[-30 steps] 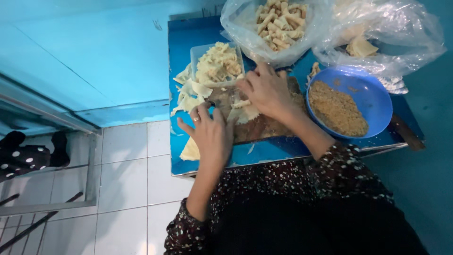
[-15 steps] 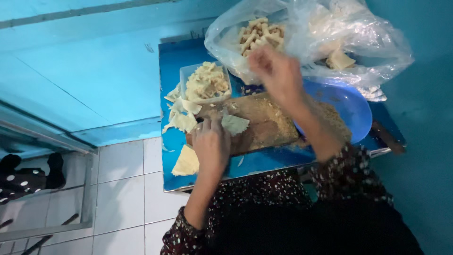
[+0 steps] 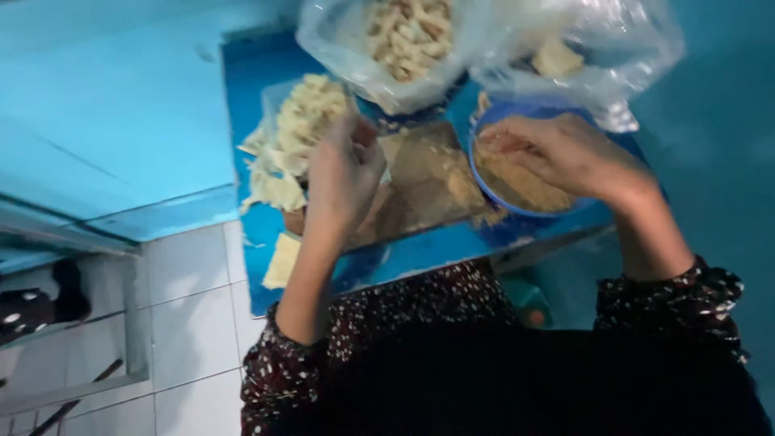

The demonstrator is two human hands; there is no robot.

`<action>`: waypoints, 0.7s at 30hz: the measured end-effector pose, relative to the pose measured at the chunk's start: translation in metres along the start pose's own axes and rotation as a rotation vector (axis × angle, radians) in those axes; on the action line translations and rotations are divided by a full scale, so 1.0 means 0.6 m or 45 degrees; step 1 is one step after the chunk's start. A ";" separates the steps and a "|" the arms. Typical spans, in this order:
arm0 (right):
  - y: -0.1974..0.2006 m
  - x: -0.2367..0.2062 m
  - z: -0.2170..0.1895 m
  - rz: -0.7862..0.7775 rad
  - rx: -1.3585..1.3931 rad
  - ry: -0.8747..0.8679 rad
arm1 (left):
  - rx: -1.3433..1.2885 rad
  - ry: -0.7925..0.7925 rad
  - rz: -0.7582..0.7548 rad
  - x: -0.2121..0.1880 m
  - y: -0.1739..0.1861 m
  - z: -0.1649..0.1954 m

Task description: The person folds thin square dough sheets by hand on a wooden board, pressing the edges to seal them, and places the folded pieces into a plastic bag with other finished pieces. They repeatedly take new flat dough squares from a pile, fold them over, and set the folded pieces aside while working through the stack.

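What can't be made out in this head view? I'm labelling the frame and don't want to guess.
- Left hand: motion blur and its own back hide the fingers; whether it holds a pale wrapper is unclear.
- Right hand: its fingertips dip into the blue bowl, so any pinch of filling is hidden.
- Plastic bags: cut off by the top edge.
- Wooden board: blurred, partly behind the left hand.

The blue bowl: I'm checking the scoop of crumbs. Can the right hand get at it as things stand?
Probably yes: the right hand is already over the blue bowl, fingers at the brown crumbs, nothing between.

left hand (image 3: pixel 343 173) curled, right hand (image 3: pixel 557 149) cupped, fingers bent
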State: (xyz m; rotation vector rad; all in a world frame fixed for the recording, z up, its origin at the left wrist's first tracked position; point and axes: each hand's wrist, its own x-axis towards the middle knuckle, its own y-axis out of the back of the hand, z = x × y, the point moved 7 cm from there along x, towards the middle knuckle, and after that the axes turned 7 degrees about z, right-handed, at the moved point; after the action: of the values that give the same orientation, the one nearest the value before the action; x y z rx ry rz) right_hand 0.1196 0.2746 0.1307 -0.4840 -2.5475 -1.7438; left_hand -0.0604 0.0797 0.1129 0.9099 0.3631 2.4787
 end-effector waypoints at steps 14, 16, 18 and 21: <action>-0.075 -0.080 0.044 -0.230 -0.187 0.002 | 0.168 0.157 0.033 -0.116 0.012 -0.027; -0.062 -0.081 0.031 -0.065 -0.135 0.169 | 0.329 0.257 0.007 -0.131 0.017 -0.041; -0.064 -0.079 0.028 0.010 -0.140 0.210 | 0.418 0.262 0.017 -0.138 0.025 -0.041; -0.065 -0.078 0.026 0.105 -0.149 0.206 | 0.379 0.176 0.075 -0.140 0.035 -0.031</action>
State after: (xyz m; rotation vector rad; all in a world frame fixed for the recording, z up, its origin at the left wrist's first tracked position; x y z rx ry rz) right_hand 0.1564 0.2647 0.0807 -0.4251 -2.2946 -1.8296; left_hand -0.0235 0.0168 0.0623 0.8745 0.7795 2.5927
